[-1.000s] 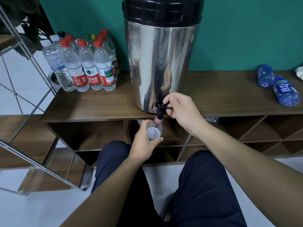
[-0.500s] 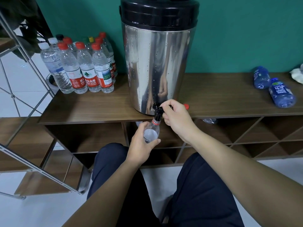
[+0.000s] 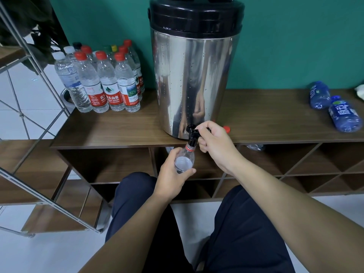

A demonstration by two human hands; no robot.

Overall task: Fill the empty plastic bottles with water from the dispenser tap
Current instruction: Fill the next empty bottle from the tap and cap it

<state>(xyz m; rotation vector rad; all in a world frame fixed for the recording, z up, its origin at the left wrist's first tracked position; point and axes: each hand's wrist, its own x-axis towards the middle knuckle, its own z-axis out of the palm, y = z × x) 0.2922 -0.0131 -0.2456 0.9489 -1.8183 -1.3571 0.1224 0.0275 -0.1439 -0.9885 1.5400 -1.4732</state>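
A steel dispenser point(image 3: 195, 75) with a black lid stands on the wooden shelf top point(image 3: 122, 127). Its black tap point(image 3: 192, 134) juts out over the front edge. My left hand point(image 3: 173, 172) grips a clear plastic bottle point(image 3: 184, 160) with a red neck ring, its mouth right under the tap spout and water inside up to the shoulder. My right hand point(image 3: 214, 144) curls round the tap lever. A loose red cap point(image 3: 226, 129) lies on the shelf just behind my right hand.
Several capped water bottles point(image 3: 104, 81) stand in a cluster at the shelf's left. Two blue bottles point(image 3: 334, 107) lie on their sides at the right. A metal-framed rack point(image 3: 35, 134) stands at the left. Open cubbies sit under the shelf, and my knees are below.
The view has shifted slightly, bringing the red cap behind my right hand into sight. Both hands stay at the tap and bottle.
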